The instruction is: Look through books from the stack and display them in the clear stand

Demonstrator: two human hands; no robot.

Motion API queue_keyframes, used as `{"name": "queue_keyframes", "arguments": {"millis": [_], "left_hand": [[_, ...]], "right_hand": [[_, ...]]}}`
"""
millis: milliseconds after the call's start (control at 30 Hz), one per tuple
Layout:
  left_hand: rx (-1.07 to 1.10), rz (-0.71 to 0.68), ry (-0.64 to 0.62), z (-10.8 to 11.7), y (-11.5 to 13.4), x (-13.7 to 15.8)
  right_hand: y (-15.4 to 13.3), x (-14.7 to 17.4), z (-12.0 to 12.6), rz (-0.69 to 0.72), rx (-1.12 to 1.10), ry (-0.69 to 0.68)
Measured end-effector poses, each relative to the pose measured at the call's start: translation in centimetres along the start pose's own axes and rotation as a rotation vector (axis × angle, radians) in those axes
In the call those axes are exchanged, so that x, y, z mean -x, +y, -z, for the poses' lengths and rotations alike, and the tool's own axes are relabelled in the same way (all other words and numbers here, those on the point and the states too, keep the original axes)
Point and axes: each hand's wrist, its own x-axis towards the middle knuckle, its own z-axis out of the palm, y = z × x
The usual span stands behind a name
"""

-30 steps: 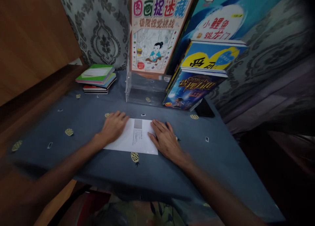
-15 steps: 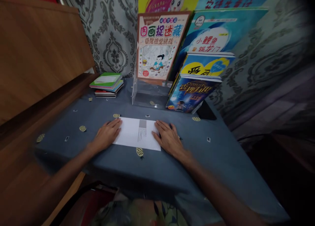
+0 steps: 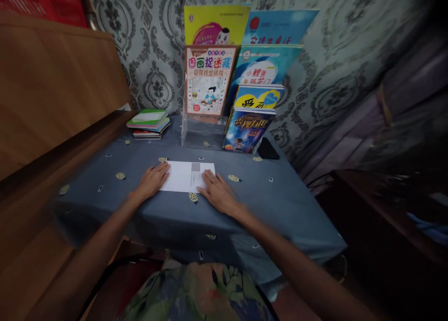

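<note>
A white sheet of paper (image 3: pixel 179 176) with a grey printed block lies flat on the table near its front edge; whether it is folded I cannot tell. My left hand (image 3: pixel 154 178) rests on its left end, fingers laid flat over the edge. Across from it, my right hand (image 3: pixel 219 190) lies on the right end, fingers stretched and slightly apart, covering the lower right corner. Neither hand grips the paper; both are open.
The blue-grey tablecloth (image 3: pixel 280 209) has a pineapple print. A clear stand (image 3: pixel 187 133) and upright books (image 3: pixel 248 130) are at the back, with a stack of books (image 3: pixel 149 124) to the left. Beside the stand lies a dark flat object (image 3: pixel 268 149). A wooden panel (image 3: pixel 59 78) borders the left.
The camera view has tilted up and shifted, showing more of the wall and book tops. My right hand now covers more of the paper's right end. My left hand stays on the left end.
</note>
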Motion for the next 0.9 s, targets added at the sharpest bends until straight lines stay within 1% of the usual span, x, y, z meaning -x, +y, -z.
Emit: {"name": "queue_keyframes", "arguments": {"millis": [100, 167, 233, 267, 400, 467, 500, 567, 700, 767, 833, 900], "left_hand": [[-0.023, 0.020, -0.043, 0.9, 0.4, 0.0], [-0.053, 0.034, -0.065, 1.7, 1.5, 0.0], [-0.075, 0.017, -0.063, 2.3, 3.7, 0.2], [-0.081, -0.015, -0.058, 2.4, 5.2, 0.3], [-0.017, -0.213, -0.066, 1.5, 11.4, 1.2], [0.029, -0.248, -0.051, 1.1, 12.9, 1.8], [0.041, -0.244, -0.047, 1.0, 12.8, 2.2], [0.037, -0.201, -0.045, 1.2, 11.5, 3.2], [-0.021, -0.083, -0.011, 2.3, 6.4, 5.4], [-0.041, -0.035, 0.005, 2.6, 4.6, 6.2], [-0.039, -0.018, 0.020, 2.7, 3.7, 6.6], [-0.026, -0.020, 0.037, 2.5, 3.7, 6.7]], "right_hand": [[2.6, 2.2, 0.2, -0.067, 0.046, 0.045], [3.3, 2.9, 0.1, -0.076, 0.057, 0.071], [3.3, 3.1, -0.2, -0.070, 0.057, 0.100], [3.2, 3.1, -0.4, -0.066, 0.056, 0.116], [3.2, 2.9, -0.7, -0.039, 0.048, 0.167], [3.3, 3.0, -0.8, -0.029, 0.048, 0.176], [3.4, 3.0, -0.8, -0.026, 0.049, 0.176], [3.5, 3.1, -0.8, -0.027, 0.047, 0.174], [3.8, 3.1, -0.9, -0.022, 0.032, 0.190], [4.0, 3.1, -0.9, -0.021, 0.032, 0.194], [4.0, 3.2, -0.8, -0.025, 0.036, 0.189], [3.3, 3.2, -0.6, -0.041, 0.039, 0.192]]}}
